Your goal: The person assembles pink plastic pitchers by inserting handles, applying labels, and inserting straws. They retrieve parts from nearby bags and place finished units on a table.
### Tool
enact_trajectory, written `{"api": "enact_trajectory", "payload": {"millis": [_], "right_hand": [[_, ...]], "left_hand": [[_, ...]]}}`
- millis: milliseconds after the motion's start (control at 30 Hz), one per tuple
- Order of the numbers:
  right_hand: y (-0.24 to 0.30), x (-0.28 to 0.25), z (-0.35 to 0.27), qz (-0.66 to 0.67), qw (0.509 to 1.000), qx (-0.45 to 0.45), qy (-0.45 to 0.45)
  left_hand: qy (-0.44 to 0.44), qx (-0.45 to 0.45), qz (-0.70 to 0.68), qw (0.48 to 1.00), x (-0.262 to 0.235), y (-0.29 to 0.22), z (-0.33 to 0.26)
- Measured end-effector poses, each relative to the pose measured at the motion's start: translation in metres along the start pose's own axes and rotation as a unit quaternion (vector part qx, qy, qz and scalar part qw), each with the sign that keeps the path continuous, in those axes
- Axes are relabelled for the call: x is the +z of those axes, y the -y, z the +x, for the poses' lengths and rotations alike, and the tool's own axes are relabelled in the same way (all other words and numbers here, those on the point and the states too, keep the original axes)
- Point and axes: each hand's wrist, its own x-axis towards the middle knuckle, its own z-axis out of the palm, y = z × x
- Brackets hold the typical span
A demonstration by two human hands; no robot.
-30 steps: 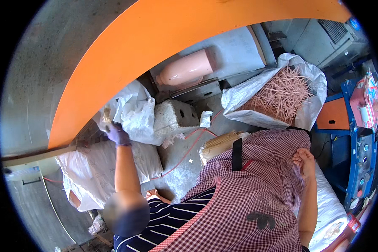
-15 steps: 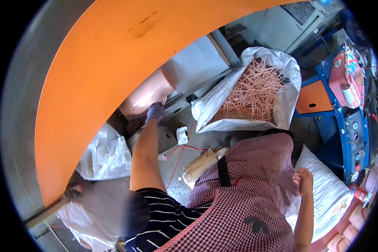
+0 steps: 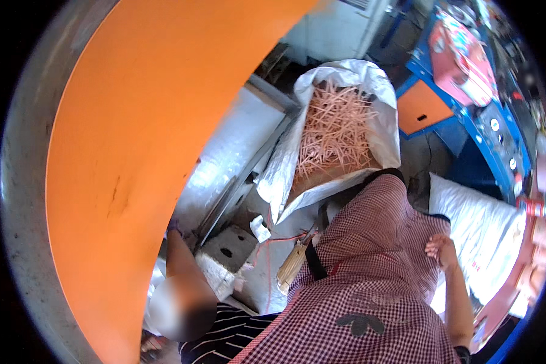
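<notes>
Here, right hand (image 3: 441, 250) bare, fingers loose, beside apron (image 3: 370, 255).

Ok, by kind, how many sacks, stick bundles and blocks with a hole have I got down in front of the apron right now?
open white sack of pink sticks: 1
closed white sack: 1
tied bundle of tan sticks: 1
grey block with a hole: 1
Total: 4

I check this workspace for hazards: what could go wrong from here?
The left hand is nearly hidden behind the big orange curved panel, so it may well catch or pinch unseen. A loose red cord trails across the blocks below and might snag. The open bag of pink sticks leans by the apron; a bump could spill it.
</notes>
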Motion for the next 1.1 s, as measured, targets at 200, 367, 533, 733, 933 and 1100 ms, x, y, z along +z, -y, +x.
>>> {"api": "enact_trajectory", "payload": {"millis": [200,367,533,733,933,1100], "right_hand": [[0.007,0.021,0.008,-0.019,0.999,-0.028,0.038],[0.004,0.024,0.015,-0.015,0.999,-0.016,0.033],[-0.006,0.014,0.01,0.019,0.997,-0.049,0.048],[-0.022,-0.016,-0.02,0.114,0.983,-0.128,0.063],[-0.056,-0.027,-0.058,0.21,0.962,-0.169,0.047],[-0.08,-0.021,-0.065,0.22,0.958,-0.158,0.092]], "left_hand": [[0.021,0.235,-0.116,0.965,-0.086,-0.08,-0.065],[0.064,0.372,-0.185,0.907,-0.195,-0.163,-0.188],[0.339,0.243,-0.564,0.712,-0.251,-0.229,-0.294],[0.786,0.058,-0.6,0.135,-0.234,-0.337,-0.428],[0.899,-0.099,-0.318,-0.284,-0.257,-0.401,-0.591],[0.918,-0.116,-0.228,-0.304,-0.307,-0.394,-0.653]]}}
